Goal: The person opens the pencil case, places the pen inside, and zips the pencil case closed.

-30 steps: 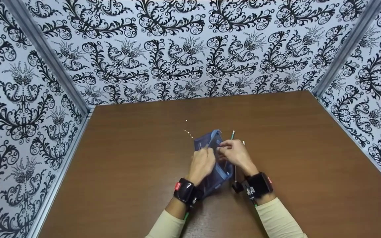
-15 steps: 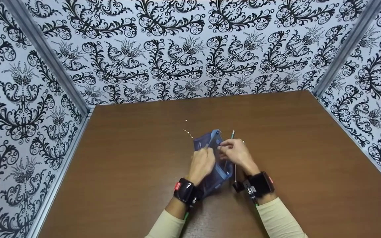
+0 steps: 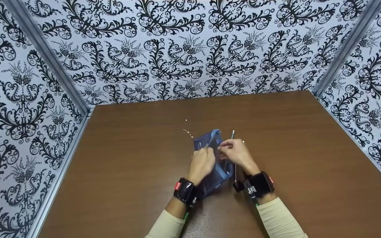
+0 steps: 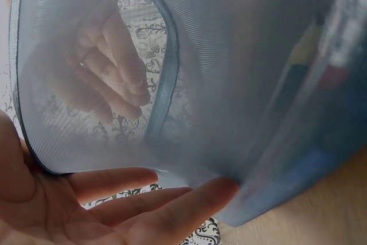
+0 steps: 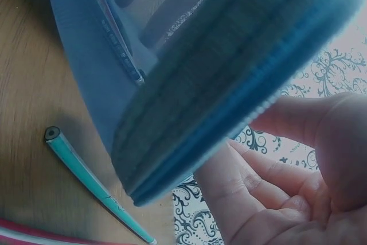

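Note:
A blue mesh zip pencil case (image 3: 201, 141) is held tilted over the table between both hands. My left hand (image 3: 201, 165) grips the left side of its mouth, thumb and fingers on either side of the mesh. My right hand (image 3: 238, 153) pinches the opposite zip edge (image 5: 229, 113), its fingers curled. The mouth gapes between the hands. Through the mesh, in the left wrist view, pencils (image 4: 287, 93) show blurred inside; one pencil inside (image 5: 117, 35) also shows in the right wrist view. The right fingertips are partly hidden behind the zip.
On the brown table (image 3: 127, 148), a teal pencil (image 5: 86, 173) lies to the right of the case. A red-and-white striped pencil-like piece (image 5: 46, 236) lies near it. Small pale specks (image 3: 188, 133) sit beyond the case. Patterned walls (image 3: 190, 49) enclose the back and sides.
Almost nothing differs. Both hands keep the same hold on the pencil case; the right wrist has shifted very slightly.

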{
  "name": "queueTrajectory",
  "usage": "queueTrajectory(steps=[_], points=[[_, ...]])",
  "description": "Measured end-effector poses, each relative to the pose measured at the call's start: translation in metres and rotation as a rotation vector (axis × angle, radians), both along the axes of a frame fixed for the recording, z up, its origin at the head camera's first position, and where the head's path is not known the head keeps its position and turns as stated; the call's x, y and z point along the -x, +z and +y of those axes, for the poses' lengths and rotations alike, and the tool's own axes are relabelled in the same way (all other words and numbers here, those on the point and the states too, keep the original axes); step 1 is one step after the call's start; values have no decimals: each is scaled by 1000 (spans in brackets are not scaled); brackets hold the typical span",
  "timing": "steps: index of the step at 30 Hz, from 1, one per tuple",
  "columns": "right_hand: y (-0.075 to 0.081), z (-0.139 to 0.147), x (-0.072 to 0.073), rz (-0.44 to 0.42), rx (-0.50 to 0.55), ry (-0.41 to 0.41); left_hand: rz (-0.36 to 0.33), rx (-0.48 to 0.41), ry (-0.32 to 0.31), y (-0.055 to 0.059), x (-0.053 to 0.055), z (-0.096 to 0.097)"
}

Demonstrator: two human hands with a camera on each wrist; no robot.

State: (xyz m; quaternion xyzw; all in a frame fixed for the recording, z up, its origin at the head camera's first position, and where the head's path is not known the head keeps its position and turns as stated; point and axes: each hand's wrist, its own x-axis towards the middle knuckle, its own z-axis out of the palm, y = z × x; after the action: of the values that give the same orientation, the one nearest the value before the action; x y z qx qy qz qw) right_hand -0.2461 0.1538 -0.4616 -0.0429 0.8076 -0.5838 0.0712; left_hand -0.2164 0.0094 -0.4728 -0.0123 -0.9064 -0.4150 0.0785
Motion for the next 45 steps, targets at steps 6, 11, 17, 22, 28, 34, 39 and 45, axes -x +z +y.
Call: queueTrajectory(steps=[6, 11, 17, 22, 28, 34, 39, 45], points=[[0, 0, 0, -13, -4, 7, -8, -6, -11, 1, 0, -1], [1, 1, 0, -7, -7, 6, -10, -4, -17, 1, -1, -1], [2, 0, 0, -8, -8, 3, -12, 2, -16, 1, 0, -1], [1, 1, 0, -4, -14, 11, -12, 5, -6, 1, 0, -1], [1, 2, 0, 14, -25, 25, -18, -5, 19, 1, -1, 0], [3, 2, 0, 6, -40, 31, -18, -6, 18, 1, -1, 0], [4, 3, -1, -7, -57, 26, -19, -11, 11, 1, -1, -1], [3, 4, -2, -19, -66, 38, 7, 4, -8, 0, -1, -1]])
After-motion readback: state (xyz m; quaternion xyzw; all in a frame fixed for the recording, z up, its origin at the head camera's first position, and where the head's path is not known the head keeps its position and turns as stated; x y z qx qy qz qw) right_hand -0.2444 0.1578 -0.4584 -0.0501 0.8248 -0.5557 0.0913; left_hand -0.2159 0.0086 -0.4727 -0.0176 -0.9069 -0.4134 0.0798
